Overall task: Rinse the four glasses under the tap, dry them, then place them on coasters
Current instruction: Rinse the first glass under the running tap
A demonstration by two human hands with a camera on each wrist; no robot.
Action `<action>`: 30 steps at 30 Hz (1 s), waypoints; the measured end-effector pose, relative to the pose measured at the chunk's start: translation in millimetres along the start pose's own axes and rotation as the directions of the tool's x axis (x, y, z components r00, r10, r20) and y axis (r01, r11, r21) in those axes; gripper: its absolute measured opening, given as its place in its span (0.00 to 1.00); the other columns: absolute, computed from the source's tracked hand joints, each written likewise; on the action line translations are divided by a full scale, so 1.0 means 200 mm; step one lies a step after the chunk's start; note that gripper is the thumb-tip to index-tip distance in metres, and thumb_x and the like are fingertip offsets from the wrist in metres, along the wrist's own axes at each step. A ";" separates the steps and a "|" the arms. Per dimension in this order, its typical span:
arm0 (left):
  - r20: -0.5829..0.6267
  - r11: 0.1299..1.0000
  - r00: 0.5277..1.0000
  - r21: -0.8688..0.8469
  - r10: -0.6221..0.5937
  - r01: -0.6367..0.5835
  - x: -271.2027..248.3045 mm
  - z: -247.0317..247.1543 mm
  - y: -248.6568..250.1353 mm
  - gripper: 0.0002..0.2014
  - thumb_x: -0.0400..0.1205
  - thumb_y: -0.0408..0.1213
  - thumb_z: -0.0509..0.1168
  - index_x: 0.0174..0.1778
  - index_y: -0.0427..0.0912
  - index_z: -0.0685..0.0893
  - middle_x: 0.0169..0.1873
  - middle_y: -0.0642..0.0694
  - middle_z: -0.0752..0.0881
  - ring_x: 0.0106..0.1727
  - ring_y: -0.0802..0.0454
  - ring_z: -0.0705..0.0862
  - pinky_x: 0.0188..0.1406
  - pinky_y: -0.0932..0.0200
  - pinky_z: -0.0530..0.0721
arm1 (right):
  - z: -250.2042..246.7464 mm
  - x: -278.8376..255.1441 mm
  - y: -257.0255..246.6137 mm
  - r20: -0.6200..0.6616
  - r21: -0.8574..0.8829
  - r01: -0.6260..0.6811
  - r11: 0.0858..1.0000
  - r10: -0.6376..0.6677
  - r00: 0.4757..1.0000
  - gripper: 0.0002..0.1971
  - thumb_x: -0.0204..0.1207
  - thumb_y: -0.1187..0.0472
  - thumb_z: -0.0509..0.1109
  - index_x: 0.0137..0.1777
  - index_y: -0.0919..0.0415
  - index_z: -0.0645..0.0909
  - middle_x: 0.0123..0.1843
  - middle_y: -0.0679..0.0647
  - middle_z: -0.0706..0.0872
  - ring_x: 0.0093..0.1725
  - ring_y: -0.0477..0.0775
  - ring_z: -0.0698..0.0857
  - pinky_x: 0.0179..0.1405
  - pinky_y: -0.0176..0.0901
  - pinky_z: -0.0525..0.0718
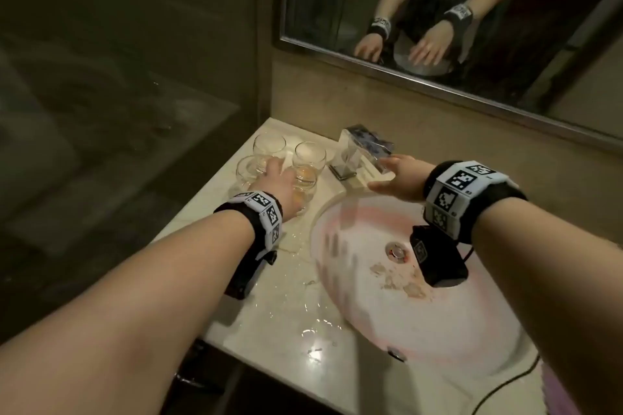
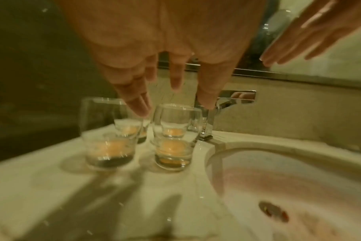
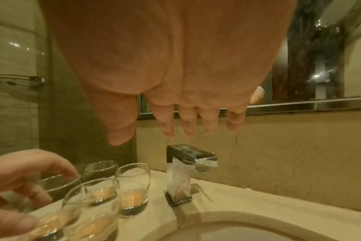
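Observation:
Four clear glasses stand upright together on the marble counter (image 1: 236, 296), left of the tap (image 1: 354, 158); their thick bases glow orange. The back pair (image 1: 269, 146) (image 1: 309, 158) shows fully, and the front pair (image 2: 108, 146) (image 2: 173, 148) lies partly under my left hand. My left hand (image 1: 274, 178) hovers over them with its fingers (image 2: 140, 102) spread just above the rims, gripping nothing. My right hand (image 1: 397, 173) is flat and open above the tap (image 3: 188, 164), fingers (image 3: 185, 124) straight, not touching it. No water runs.
The round basin (image 1: 438, 330) with its drain (image 1: 395, 251) lies right of the glasses. Puddles (image 1: 313, 340) wet the counter's front. A mirror (image 1: 505, 44) hangs on the back wall, a glass partition (image 1: 135, 77) stands left, and a cable (image 1: 499, 387) trails at the front right.

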State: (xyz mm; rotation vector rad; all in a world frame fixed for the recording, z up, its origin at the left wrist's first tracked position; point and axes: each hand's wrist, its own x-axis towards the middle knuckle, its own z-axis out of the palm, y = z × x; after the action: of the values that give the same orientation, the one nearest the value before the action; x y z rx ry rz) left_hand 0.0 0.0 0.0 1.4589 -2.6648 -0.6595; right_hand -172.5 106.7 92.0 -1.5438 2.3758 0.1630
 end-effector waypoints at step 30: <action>-0.080 0.833 0.967 -0.528 -0.243 0.166 0.16 0.39 0.34 0.46 0.64 0.44 0.80 0.76 0.46 0.64 0.70 0.48 0.73 0.64 0.51 0.77 0.60 0.59 0.75 | 0.05 0.61 0.61 -0.061 0.253 -0.052 0.966 0.070 0.996 0.28 0.82 0.50 0.63 0.79 0.58 0.64 0.74 0.58 0.76 0.69 0.58 0.77 0.65 0.46 0.75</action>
State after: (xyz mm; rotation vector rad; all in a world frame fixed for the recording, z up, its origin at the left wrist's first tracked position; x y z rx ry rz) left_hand -90.8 33.3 -51.0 1.5551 -2.0050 -1.1310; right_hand -328.0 53.0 35.8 -1.3796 2.3896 -0.1762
